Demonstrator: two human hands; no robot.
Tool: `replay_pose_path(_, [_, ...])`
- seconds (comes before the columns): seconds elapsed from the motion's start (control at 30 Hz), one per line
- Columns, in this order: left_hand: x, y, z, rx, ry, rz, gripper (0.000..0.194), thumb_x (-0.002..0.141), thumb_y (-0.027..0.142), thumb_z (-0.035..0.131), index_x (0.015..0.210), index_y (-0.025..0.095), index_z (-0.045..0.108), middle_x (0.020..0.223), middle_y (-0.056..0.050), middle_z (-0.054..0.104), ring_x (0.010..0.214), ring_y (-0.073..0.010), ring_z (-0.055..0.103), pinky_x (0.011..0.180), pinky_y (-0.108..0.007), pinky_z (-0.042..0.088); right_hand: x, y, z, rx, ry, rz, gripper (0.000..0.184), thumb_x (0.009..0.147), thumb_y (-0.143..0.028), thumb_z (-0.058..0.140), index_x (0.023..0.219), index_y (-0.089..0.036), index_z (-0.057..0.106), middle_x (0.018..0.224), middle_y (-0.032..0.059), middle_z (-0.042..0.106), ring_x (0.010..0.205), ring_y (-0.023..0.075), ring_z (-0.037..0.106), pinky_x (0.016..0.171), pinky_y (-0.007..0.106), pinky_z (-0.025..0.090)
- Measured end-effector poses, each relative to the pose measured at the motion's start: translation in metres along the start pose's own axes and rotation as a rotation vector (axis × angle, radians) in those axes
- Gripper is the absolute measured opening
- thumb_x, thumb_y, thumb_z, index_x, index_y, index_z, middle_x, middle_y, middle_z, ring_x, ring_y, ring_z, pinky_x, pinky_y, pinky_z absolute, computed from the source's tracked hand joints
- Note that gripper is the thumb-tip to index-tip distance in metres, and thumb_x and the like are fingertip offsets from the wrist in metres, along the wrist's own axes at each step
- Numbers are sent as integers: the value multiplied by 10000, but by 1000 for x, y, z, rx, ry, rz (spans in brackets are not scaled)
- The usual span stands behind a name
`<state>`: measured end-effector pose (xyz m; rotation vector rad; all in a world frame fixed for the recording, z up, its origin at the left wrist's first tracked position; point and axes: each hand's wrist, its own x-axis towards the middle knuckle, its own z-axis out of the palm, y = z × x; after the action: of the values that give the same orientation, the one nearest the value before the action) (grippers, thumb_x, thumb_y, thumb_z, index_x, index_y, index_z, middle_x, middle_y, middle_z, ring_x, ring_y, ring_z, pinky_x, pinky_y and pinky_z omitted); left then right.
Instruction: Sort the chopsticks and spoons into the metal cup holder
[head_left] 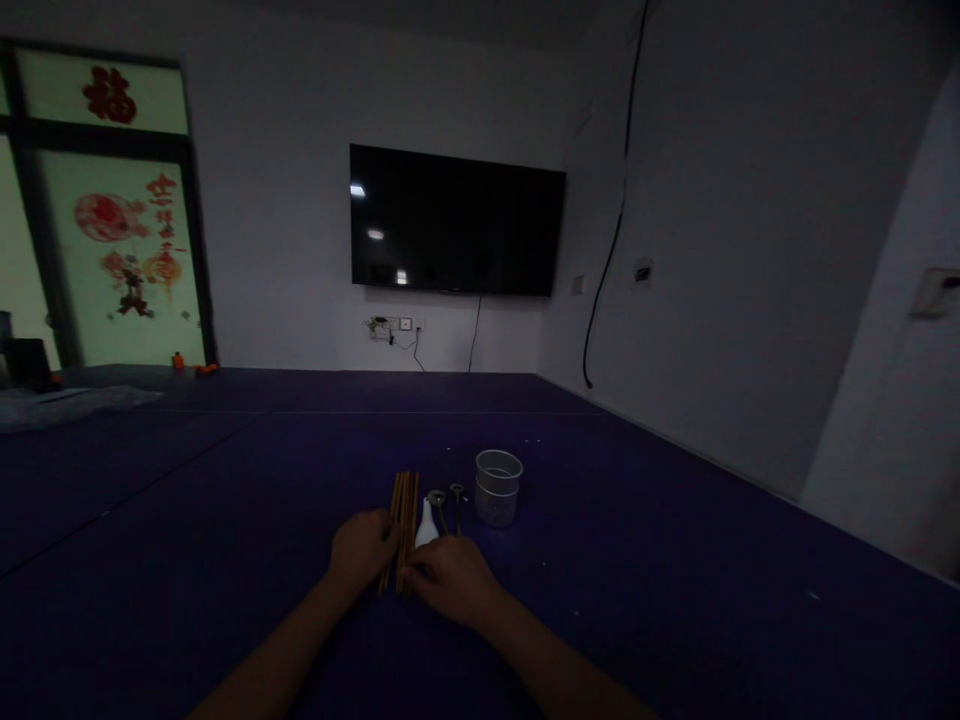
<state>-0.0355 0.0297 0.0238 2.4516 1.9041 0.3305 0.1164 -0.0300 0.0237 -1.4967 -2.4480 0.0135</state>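
Observation:
A bundle of wooden chopsticks point(405, 505) lies on the dark purple floor mat point(225, 520), pointing away from me. My left hand point(361, 548) rests against the bundle's left side near its close end, fingers curled. My right hand point(450, 578) presses on the bundle's right side at the close end, fingers closed round it. Beside the chopsticks lie a white spoon point(425, 527) and two metal spoons point(447, 500). A small metal cup point(497, 487) stands upright just right of them.
A black TV point(456, 222) hangs on the far white wall above a wall socket point(394, 326) with cables. A glass door with red decorations point(120, 250) is at the left. The right wall point(750, 250) runs close along the mat.

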Motion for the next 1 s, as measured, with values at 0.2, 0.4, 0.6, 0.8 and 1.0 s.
replay_pose_path(0.2, [0, 1, -2, 7, -3, -10, 316, 833, 349, 360, 851, 178, 625, 840, -79, 675, 818, -196, 628, 691, -269, 435, 0, 0, 1, 7, 9, 17, 295, 876, -375, 422, 916, -222, 671, 867, 32, 702, 791, 162, 630, 609, 226, 356])
replay_pose_path(0.4, [-1, 2, -5, 12, -15, -2, 314, 820, 346, 367, 848, 173, 628, 854, -85, 674, 811, -206, 633, 683, -280, 443, -1, -1, -2, 17, 1, 20, 282, 874, -359, 433, 920, -222, 675, 871, 30, 703, 789, 157, 630, 614, 223, 361])
replay_pose_path(0.6, [-1, 2, -6, 49, -5, -6, 324, 821, 344, 365, 869, 168, 633, 842, -99, 676, 862, -224, 629, 722, -295, 444, -1, 0, -1, 10, 13, -4, 285, 881, -360, 422, 931, -229, 671, 884, 28, 701, 808, 166, 634, 619, 228, 361])
replay_pose_path(0.8, [0, 1, -4, 60, -10, -16, 326, 827, 351, 363, 875, 170, 630, 869, -93, 677, 873, -207, 627, 729, -277, 443, -1, 0, -2, 25, -6, 16, 276, 883, -357, 432, 933, -222, 668, 880, 29, 699, 801, 152, 628, 628, 221, 356])
replay_pose_path(1.0, [0, 0, -1, 73, -8, 21, 362, 835, 366, 332, 868, 162, 629, 870, -103, 676, 861, -219, 630, 718, -290, 450, 0, 1, -1, 13, 1, 17, 291, 885, -370, 427, 918, -213, 669, 880, 37, 700, 807, 161, 630, 607, 230, 341])
